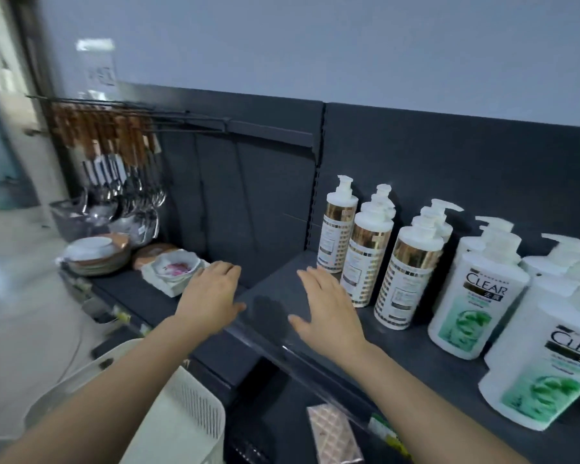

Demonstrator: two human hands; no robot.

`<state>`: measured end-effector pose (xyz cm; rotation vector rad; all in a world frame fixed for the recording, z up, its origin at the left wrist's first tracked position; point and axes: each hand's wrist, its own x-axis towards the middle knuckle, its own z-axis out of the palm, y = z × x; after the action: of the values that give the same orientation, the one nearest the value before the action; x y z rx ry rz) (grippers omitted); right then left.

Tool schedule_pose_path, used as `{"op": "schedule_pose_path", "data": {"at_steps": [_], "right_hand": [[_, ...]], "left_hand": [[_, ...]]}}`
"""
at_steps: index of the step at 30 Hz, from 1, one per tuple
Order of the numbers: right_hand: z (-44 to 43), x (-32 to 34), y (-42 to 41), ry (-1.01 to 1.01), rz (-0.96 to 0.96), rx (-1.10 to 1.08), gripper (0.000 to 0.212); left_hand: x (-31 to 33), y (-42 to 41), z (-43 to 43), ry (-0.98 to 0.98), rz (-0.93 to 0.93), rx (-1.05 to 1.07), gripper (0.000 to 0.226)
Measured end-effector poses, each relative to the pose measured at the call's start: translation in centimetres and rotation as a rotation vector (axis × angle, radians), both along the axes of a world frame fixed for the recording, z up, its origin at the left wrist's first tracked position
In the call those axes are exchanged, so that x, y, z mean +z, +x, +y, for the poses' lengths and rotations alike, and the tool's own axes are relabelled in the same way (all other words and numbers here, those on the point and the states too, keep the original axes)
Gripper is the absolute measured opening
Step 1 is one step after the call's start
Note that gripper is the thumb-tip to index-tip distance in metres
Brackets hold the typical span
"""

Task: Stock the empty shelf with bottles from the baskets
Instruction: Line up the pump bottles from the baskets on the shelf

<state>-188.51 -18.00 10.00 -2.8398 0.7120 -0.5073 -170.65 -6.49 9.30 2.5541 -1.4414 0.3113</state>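
A dark grey shelf (426,349) runs from centre to right. On it stand white pump bottles with gold bands (369,259) and, further right, white CLEAR bottles with green labels (472,296). My left hand (211,296) hovers palm down, fingers straight, over the shelf's left end. Also flat and holding nothing, my right hand (325,303) is just left of the gold-banded bottles, over the bare left part of the shelf. A white slotted plastic basket (188,420) sits under my left forearm at the bottom left; its inside is hidden.
A lower shelf on the left carries stacked plates (94,256) and a flowered dish (175,267). Ladles and wooden-handled utensils (114,169) hang from a rail above it. A patterned box (335,433) lies below the shelf's clear front lip.
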Motion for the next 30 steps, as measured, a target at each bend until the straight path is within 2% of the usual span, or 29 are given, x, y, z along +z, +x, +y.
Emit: {"op": "schedule_pose_path", "data": {"at_steps": [4,11,17,30], "right_hand": [[4.0,-1.3,2.6,0.062,0.118,0.139,0.074],[11.2,-3.8,7.4,0.073,0.268,0.353,0.072],[17.6,-6.1,11.3,0.077,0.336,0.497,0.053],[31.1,-12.2,19.7,0.126,0.542,0.7,0.056]], "left_hand": [[-1.3,0.5,6.5,0.089,-0.048,0.177,0.062],[-4.4,1.4,17.6,0.238,-0.025,0.423,0.064],[-6.9,1.7,26.1,0.344,0.049,0.595,0.052],[-14.9,5.0,39.4,0.423,0.276,0.758,0.046]]}}
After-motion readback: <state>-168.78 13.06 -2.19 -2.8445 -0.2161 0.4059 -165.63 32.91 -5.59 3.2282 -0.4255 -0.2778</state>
